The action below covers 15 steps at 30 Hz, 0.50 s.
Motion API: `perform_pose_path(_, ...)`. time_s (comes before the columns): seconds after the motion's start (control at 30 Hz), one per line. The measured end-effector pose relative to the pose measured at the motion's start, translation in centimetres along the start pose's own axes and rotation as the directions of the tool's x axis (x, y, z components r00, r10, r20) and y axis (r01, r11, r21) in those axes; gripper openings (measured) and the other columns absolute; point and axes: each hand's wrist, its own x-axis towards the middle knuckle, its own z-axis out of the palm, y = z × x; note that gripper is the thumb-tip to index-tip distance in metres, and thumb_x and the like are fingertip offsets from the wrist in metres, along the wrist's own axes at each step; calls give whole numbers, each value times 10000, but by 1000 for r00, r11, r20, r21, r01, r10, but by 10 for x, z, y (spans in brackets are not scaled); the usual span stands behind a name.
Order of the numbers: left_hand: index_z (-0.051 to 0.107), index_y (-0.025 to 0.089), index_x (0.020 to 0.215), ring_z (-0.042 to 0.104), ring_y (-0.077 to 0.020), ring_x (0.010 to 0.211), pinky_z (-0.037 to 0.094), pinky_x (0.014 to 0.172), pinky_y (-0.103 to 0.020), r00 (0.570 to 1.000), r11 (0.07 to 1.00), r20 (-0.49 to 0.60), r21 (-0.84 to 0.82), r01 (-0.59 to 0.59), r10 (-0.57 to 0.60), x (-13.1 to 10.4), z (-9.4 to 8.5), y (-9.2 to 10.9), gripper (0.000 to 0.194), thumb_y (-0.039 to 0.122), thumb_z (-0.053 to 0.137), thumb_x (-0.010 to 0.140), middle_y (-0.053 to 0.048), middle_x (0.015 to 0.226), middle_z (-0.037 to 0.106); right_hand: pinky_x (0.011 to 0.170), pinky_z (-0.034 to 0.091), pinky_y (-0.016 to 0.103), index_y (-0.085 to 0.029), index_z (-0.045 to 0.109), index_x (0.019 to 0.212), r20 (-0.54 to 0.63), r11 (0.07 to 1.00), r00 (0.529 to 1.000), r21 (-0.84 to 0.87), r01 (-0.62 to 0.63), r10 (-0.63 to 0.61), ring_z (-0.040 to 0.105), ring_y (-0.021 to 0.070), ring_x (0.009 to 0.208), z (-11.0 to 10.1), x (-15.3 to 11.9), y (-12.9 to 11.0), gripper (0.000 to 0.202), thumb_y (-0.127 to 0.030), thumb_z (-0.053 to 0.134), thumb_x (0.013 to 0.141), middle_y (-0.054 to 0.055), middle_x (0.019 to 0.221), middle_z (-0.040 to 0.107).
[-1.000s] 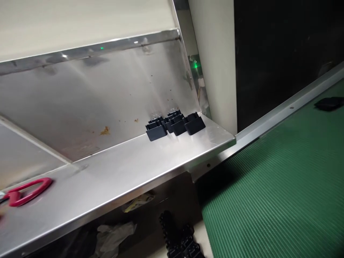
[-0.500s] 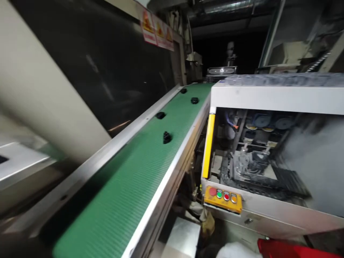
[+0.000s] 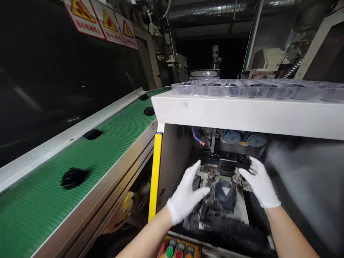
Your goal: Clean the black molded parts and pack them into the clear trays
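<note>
Both my hands wear white gloves and reach inside the white machine's open front. My left hand (image 3: 186,193) is open, thumb and fingers spread, over the left side of the fixture, holding nothing. Farther in, my right hand (image 3: 260,184) has its thumb and fingers apart at the right end of a black molded part (image 3: 243,161). Whether it touches that part is unclear. A similar black part (image 3: 214,157) sits to the left in the same row. Between my hands lies a dark round piece with a light triangle (image 3: 225,193) on the fixture.
A green conveyor belt (image 3: 107,154) runs along the left, carrying several black parts, one of them a near black piece (image 3: 73,178). Clear plastic trays (image 3: 242,89) rest on the machine top. A yellow post (image 3: 155,175) edges the opening; a button box (image 3: 180,249) is below.
My view has turned right and moved closer to the machine. Both gloved hands, out of sight before, are now inside its opening. The black parts on the belt appear farther left and nearer.
</note>
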Motion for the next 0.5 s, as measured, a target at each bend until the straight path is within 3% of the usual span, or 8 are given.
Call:
perform_pose_path(0.03,426,160,1516,467,-333,1397,324,1225,-496,1000,996,12,-85,-2,3,37,11,-7,960,409,851,693,-184,1498,496,1077,492,471,-201,598,1321,99,1000,995,2,-15,14,639,298,1202,3,16,4,669,-477,783,741,137,1311,678)
perform_pose_path(0.1,543,120,1387,603,-321,1236,436,1134,-497,988,966,148,-247,74,-38,96,26,-18,896,441,901,631,-187,1337,628,1073,487,454,-232,667,1190,311,999,949,-14,-52,54,659,282,1161,4,39,8,476,-444,767,776,85,1231,722)
perform_pose_path(0.2,684,114,1049,707,-255,939,551,958,-465,904,908,422,-349,231,-68,141,33,-22,638,447,948,574,-115,990,744,1068,475,410,-265,696,1116,559,993,822,-38,-108,111,658,263,1146,-1,57,10,351,-401,773,801,41,1195,733)
perform_pose_path(0.27,696,111,914,709,-218,834,573,890,-431,840,903,541,-337,266,-45,151,34,-21,553,430,963,550,-86,873,739,998,512,368,-267,715,1034,635,991,762,-50,-122,126,681,253,1070,-2,62,13,277,-410,783,807,31,1114,746)
perform_pose_path(0.3,697,108,875,701,-200,786,578,861,-412,824,905,566,-332,267,-35,153,35,-21,535,426,967,540,-76,835,730,933,541,348,-260,720,973,640,992,758,-45,-122,122,695,251,1012,-1,63,16,247,-428,787,805,32,1061,750)
perform_pose_path(0.33,694,105,836,685,-179,732,580,829,-393,826,906,562,-332,262,-33,153,37,-22,524,426,971,528,-65,800,718,865,564,335,-254,720,915,624,993,773,-27,-119,110,703,253,962,0,63,19,233,-445,790,802,37,1013,750)
perform_pose_path(0.4,683,104,786,636,-141,648,574,779,-365,873,896,486,-369,248,-42,151,41,-24,529,428,981,494,-39,747,691,781,593,332,-253,718,849,561,992,824,37,-119,78,713,270,913,4,61,28,231,-467,788,799,48,956,746)
perform_pose_path(0.5,678,107,763,602,-126,640,562,771,-352,909,869,412,-427,248,-57,150,46,-26,565,440,994,433,-24,740,676,812,626,373,-277,740,853,532,992,843,47,-120,77,725,306,920,6,59,41,194,-453,788,787,60,967,753)
